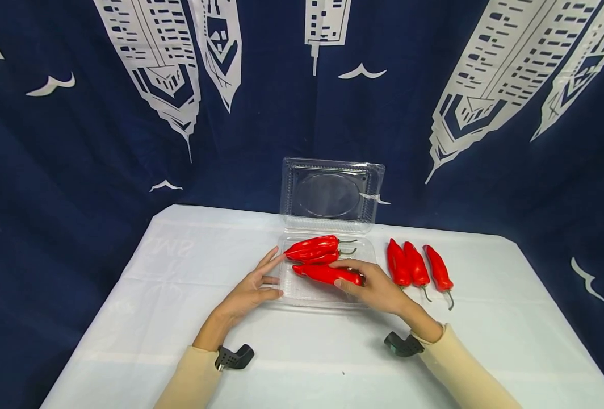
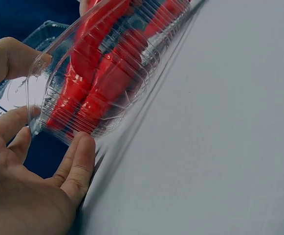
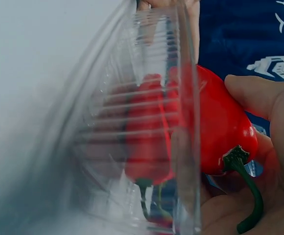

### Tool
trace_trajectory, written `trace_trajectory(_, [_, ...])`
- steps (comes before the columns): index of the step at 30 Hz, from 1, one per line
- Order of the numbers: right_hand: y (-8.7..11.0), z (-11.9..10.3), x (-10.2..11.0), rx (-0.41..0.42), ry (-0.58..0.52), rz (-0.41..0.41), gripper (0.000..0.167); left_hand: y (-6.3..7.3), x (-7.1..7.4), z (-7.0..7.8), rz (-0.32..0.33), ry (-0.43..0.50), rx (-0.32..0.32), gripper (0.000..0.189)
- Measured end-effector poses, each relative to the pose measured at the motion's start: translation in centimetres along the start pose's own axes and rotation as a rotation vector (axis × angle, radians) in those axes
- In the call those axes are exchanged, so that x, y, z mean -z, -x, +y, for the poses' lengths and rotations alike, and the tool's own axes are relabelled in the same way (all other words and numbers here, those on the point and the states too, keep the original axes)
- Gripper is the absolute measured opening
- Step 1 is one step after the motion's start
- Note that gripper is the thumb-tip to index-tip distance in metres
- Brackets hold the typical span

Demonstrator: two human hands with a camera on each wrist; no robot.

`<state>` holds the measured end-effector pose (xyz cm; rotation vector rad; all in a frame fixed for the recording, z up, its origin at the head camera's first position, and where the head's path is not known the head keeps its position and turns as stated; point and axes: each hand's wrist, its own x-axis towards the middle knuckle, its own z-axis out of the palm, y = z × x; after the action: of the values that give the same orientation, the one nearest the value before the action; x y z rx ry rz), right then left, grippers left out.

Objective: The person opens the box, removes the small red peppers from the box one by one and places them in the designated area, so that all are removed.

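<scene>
A clear plastic clamshell container (image 1: 309, 304) stands on the white table with its lid (image 1: 327, 196) raised at the back. Inside lie red peppers (image 1: 312, 247) with green stems, side by side. My right hand (image 1: 378, 289) grips another red pepper (image 1: 322, 274) near its stem end, over the front half of the container. The curved green stem (image 3: 254, 196) of that pepper shows in the right wrist view. My left hand (image 1: 248, 292) touches the container's left side with spread fingers (image 2: 83, 161).
Three more red peppers lie on the table to the right of the container: a left one (image 1: 398, 264), a middle one (image 1: 416, 264) and a right one (image 1: 437, 270). A dark blue curtain (image 1: 281, 125) with white building prints hangs behind the table (image 1: 179, 318).
</scene>
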<state>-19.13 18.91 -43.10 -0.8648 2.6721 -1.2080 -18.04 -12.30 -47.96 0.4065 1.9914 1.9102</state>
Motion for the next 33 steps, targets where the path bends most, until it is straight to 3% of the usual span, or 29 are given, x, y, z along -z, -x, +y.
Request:
trace_trajectory(18, [1.9, 0.9, 2.6, -0.102, -0.036, 0.076, 0.042, 0.0, -0.1, -0.2, 0.011, 0.005, 0.012, 0.085])
trace_trajectory(33, [4.4, 1.9, 5.4, -0.246, -0.011, 0.188, 0.043, 0.0, 0.0, 0.0, 0.007, -0.002, 0.015, 0.083])
